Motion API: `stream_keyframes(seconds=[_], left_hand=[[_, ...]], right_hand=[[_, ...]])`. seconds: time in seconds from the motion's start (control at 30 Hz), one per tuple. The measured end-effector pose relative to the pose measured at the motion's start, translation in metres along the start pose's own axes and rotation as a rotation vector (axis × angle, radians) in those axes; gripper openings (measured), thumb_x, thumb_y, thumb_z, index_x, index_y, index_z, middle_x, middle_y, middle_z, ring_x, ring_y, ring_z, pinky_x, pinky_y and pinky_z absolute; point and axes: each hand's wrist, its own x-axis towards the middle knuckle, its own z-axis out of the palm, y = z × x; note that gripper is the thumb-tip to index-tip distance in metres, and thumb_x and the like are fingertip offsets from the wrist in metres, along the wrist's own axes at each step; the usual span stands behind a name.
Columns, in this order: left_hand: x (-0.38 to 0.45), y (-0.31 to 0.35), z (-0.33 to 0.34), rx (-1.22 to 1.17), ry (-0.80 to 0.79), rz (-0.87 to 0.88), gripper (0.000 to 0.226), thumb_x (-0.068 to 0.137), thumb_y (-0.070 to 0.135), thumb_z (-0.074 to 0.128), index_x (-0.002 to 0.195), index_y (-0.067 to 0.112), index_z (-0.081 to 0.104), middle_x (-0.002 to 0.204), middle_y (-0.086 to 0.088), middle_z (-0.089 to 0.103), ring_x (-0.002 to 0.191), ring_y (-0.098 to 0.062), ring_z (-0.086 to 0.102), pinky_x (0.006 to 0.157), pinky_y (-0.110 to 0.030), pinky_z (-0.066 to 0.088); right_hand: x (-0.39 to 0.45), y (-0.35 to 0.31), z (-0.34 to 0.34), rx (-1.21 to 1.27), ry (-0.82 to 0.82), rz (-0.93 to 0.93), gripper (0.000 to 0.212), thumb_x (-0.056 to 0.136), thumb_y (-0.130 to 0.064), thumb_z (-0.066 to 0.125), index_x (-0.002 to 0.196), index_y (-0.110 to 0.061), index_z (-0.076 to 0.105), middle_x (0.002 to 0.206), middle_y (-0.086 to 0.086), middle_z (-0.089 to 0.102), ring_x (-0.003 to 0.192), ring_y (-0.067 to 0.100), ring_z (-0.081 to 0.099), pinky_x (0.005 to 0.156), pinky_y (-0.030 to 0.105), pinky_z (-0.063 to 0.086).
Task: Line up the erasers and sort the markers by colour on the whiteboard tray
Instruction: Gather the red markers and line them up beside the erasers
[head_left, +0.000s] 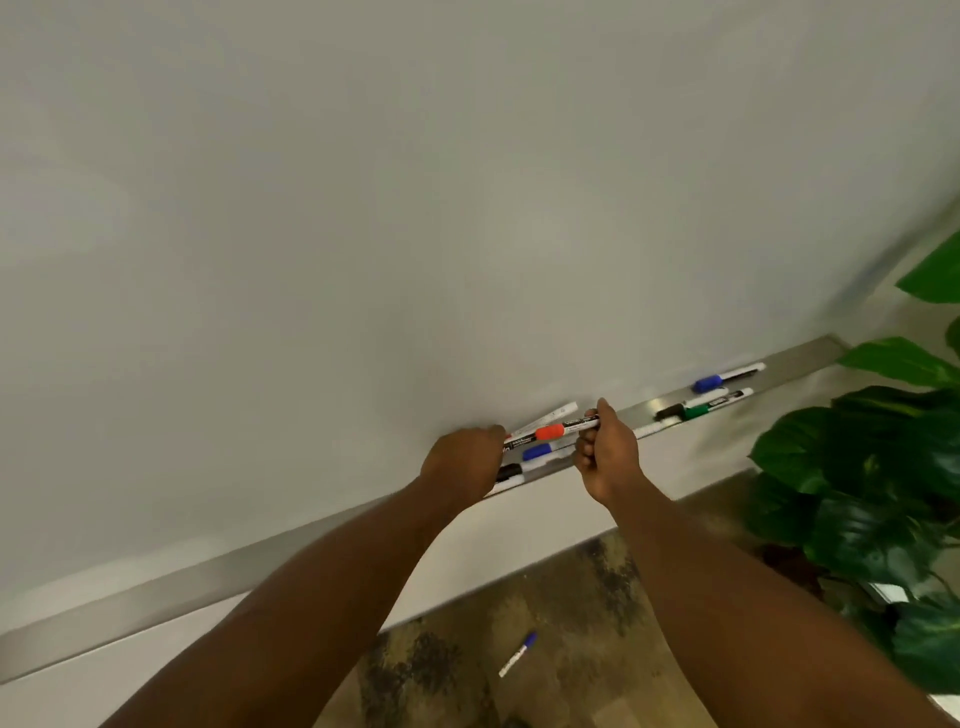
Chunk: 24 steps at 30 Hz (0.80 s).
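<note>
A metal tray (800, 361) runs along the whiteboard's lower edge. My right hand (605, 457) pinches the end of a red-capped marker (550, 431) above the tray. My left hand (465, 465) is closed on several markers at their left ends: a white-bodied one (550, 415), a blue-capped one (537, 451) and a black-capped one (509, 472). Further right on the tray lie a blue-capped marker (709, 383), a green-capped marker (698, 411) and a black-capped marker (670, 410). No eraser is in view.
A blue-capped marker (517, 653) lies on the patterned floor below the tray. A large leafy green plant (872, 467) stands at the right, close to the tray's end. The whiteboard (415, 208) fills the upper view.
</note>
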Motion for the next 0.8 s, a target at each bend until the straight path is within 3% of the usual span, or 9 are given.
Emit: stream_keyframes(seconds=[0.23, 0.43, 0.8], left_hand=[[-0.085, -0.072, -0.007, 0.003, 0.006, -0.096, 0.029, 0.092, 0.026, 0.053, 0.119, 0.017, 0.049, 0.102, -0.007, 0.066, 0.085, -0.028, 0.063, 0.067, -0.035, 0.047], [-0.172, -0.138, -0.006, 0.091, 0.006, -0.227, 0.023, 0.1, 0.029, 0.038, 0.116, 0.017, 0.048, 0.094, -0.007, 0.065, 0.078, -0.03, 0.062, 0.058, -0.034, 0.038], [-0.304, -0.237, -0.011, 0.152, -0.059, -0.482, 0.02, 0.095, 0.019, 0.04, 0.114, 0.018, 0.047, 0.092, -0.006, 0.065, 0.078, -0.028, 0.061, 0.058, -0.035, 0.037]], right_hand=[[-0.045, 0.046, 0.067, -0.107, -0.138, 0.038, 0.035, 0.097, -0.041, 0.052, 0.072, -0.018, 0.05, 0.046, -0.005, 0.034, 0.039, 0.009, 0.028, 0.034, 0.022, 0.024], [-0.093, 0.094, 0.125, -0.164, -0.272, 0.077, 0.037, 0.098, -0.043, 0.05, 0.072, -0.018, 0.051, 0.047, -0.004, 0.038, 0.039, 0.009, 0.031, 0.035, 0.022, 0.022], [-0.162, 0.192, 0.21, -0.209, -0.487, 0.195, 0.032, 0.1, -0.039, 0.047, 0.079, -0.018, 0.06, 0.053, -0.003, 0.05, 0.043, 0.01, 0.04, 0.039, 0.02, 0.032]])
